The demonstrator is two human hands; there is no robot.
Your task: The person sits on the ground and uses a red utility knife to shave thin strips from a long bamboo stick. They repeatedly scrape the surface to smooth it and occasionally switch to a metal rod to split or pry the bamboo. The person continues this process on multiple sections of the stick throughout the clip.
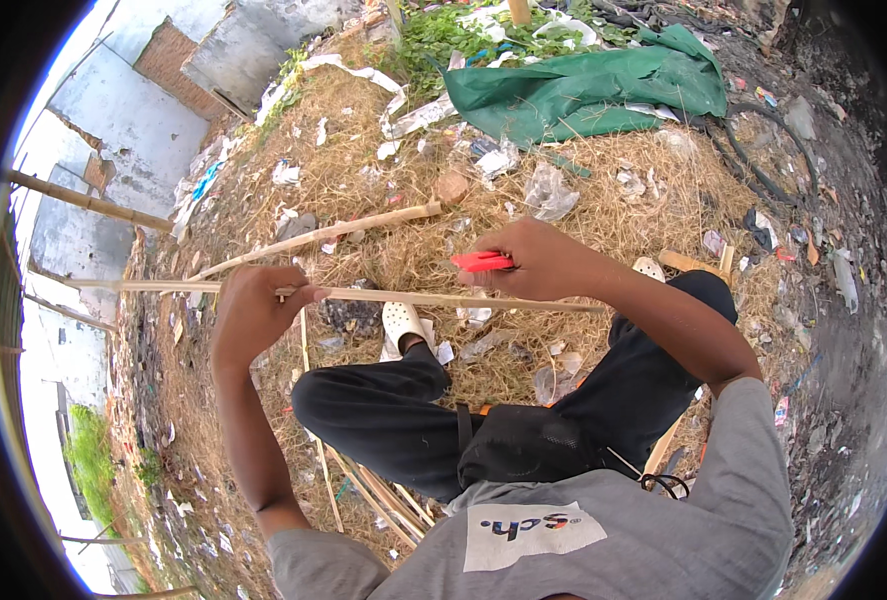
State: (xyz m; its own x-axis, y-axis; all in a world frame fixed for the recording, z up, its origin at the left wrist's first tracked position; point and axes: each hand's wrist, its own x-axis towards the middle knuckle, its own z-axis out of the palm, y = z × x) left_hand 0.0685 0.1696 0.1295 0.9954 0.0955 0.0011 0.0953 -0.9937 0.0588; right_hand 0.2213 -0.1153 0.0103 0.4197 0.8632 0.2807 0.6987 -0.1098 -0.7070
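Observation:
A long, pale split-bamboo strip (403,296) lies crosswise in front of me, above my legs. My left hand (253,315) is closed around it, thumb pressed along its near side. My right hand (543,258) grips a small red object (481,261), which looks like a tool's handle; its working end cannot be made out. That hand is just beyond the strip's right part, and whether its fingers touch the strip is unclear. Another pale stick (313,238) slants on the ground past my left hand.
Several loose strips (388,505) lie beside my left thigh. A green tarp (593,95) is spread at the far side. A black hose (753,175) curls at the right. Dry grass and litter cover the ground; a broken wall (128,90) stands far left.

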